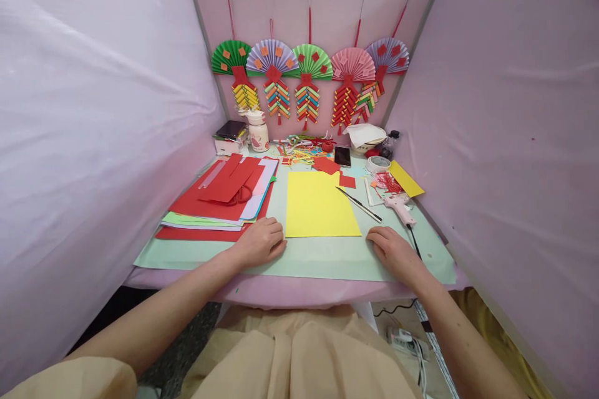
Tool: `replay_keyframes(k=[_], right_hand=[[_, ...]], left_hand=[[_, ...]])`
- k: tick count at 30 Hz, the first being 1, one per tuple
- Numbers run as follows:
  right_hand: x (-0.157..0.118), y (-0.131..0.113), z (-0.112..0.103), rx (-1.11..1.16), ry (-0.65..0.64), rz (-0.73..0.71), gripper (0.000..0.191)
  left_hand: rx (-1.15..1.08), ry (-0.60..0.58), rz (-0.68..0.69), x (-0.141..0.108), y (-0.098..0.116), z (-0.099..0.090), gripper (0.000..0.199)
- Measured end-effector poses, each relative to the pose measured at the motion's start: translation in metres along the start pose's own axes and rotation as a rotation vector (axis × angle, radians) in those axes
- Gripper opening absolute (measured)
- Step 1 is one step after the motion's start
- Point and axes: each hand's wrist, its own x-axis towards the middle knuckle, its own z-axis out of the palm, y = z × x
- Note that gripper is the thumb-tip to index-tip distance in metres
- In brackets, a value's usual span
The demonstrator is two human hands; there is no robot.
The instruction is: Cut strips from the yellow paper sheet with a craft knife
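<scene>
A sheet of yellow paper (321, 206) lies flat on the table between my hands. My left hand (262, 240) rests by its lower left corner, fingers curled in and holding nothing visible. Off the lower right corner, my right hand (389, 248) lies on the tabletop, its fingers bent together with nothing seen in them. Slim black and silver tools (359, 204) lie slantwise across the sheet's right edge. Left of the sheet is a pile of coloured paper (201, 199), topped by red strips and a pair of red-handled scissors (241, 194).
A pink glue gun (399, 207) with a black cord, a roll of tape (378, 164) and a phone (342, 156) lie to the right. Paper scraps (304, 153), a white bottle (257, 131) and a bowl (365, 138) stand behind. Several paper-fan ornaments (312, 62) hang on the back wall.
</scene>
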Motion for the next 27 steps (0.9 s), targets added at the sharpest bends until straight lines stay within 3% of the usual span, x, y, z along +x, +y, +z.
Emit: replay_keyframes(k=[6,9,12,15,19,27], right_hand=[[0.023,0.001,0.007,-0.028,0.154,0.163,0.029],[0.045,0.007,0.015,-0.080,0.179,0.242,0.034],[0.061,0.014,0.023,-0.135,0.147,0.302,0.035],[0.066,0.018,0.028,-0.168,0.104,0.350,0.032],[0.058,0.016,0.026,-0.177,0.071,0.378,0.030],[-0.006,-0.013,-0.002,-0.082,0.042,0.259,0.036]], left_hand=[[-0.120,0.000,-0.119,0.051,0.038,0.007,0.023],[-0.190,-0.149,-0.095,0.082,0.066,0.024,0.053],[-0.233,-0.327,-0.095,0.097,0.083,0.044,0.086],[-0.258,-0.397,-0.112,0.096,0.088,0.056,0.096],[-0.247,-0.381,-0.108,0.084,0.081,0.056,0.098],[-0.219,-0.304,-0.102,0.066,0.068,0.049,0.092]])
